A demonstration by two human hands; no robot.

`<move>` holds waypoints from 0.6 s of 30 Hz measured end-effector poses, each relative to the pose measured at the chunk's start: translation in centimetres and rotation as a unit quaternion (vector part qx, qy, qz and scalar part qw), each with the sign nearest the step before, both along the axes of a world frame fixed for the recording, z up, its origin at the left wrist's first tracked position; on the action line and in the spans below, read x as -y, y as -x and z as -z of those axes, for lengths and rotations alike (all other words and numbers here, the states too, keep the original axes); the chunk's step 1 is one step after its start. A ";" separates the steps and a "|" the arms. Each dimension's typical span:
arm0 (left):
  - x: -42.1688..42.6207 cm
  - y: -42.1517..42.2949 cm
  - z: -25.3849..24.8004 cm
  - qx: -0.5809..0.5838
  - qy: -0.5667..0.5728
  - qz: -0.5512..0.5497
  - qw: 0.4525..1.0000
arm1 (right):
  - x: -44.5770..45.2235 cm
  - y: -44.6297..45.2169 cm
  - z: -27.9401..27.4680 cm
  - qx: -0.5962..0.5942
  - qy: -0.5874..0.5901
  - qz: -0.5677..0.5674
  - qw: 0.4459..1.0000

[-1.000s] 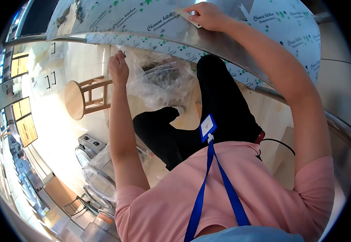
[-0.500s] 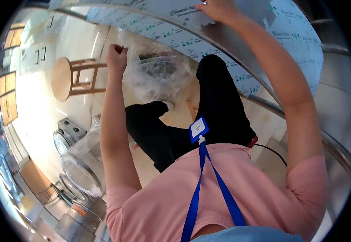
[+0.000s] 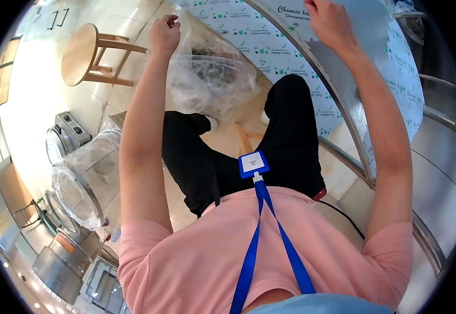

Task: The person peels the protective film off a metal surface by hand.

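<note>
My left hand (image 3: 165,35) is raised with its fingers curled closed, beside the upper end of a crumpled clear plastic bag (image 3: 215,86) on the floor. Whether the fingers grip the plastic or something small, I cannot make out. My right hand (image 3: 331,23) is over a curved metal sheet (image 3: 338,65) partly covered by printed protective film (image 3: 254,34). Its fingers are bent together near the top edge of the view, and what they hold, if anything, is hidden. Dark material shows through the bag.
A round wooden stool (image 3: 79,55) stands left of my left arm. Plastic-wrapped metal equipment (image 3: 81,183) and a unit with knobs (image 3: 70,128) are at lower left. A metal rail (image 3: 429,243) runs along the right. A blue badge (image 3: 254,164) hangs over my lap.
The view has shifted, with the stool and bag now higher in it. My right hand appears farther right, over the printed sheet. My left hand stays closed beside the plastic.
</note>
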State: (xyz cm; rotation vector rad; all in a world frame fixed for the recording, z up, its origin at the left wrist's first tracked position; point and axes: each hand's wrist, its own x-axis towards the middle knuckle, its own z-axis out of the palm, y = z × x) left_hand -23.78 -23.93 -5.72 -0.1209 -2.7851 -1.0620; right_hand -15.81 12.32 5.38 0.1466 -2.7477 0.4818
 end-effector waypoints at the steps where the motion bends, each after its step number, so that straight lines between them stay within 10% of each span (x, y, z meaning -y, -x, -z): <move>1: -0.1 0.1 0.0 0.005 0.019 -0.008 1.000 | 1.6 -0.1 -2.0 -0.024 0.026 -0.048 0.998; 5: -0.5 0.9 0.4 -0.064 0.058 -0.031 0.996 | 8.3 1.7 -10.3 0.253 0.245 -0.103 0.930; 9: -0.7 1.0 -1.5 -0.102 -0.017 -0.052 0.993 | 9.5 7.3 -3.7 0.302 0.468 -0.177 0.811; 18: -3.8 -2.3 -8.4 -0.043 -0.315 0.046 0.947 | 17.5 8.0 -0.9 0.312 0.551 -0.116 0.766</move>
